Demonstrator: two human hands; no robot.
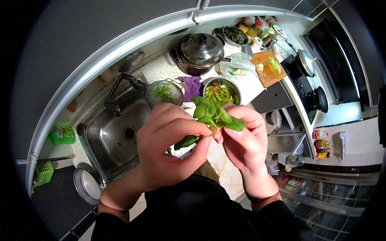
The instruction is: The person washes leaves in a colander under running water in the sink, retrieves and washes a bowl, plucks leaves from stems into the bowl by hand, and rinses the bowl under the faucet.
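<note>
The leaves (206,109) are green, the cloth (193,87) purple, the counter (159,71) speckled white.

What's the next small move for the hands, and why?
I'd probably snap the stem of the leafy green sprig: the left hand and right hand pinch it close together, and the round metal container beyond them already holds loose greens.

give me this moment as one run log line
left hand: pinching leafy sprig | right hand: pinching same sprig | beyond: round vessel with greens, purple cloth, metal bowl of cut vegetables
</note>
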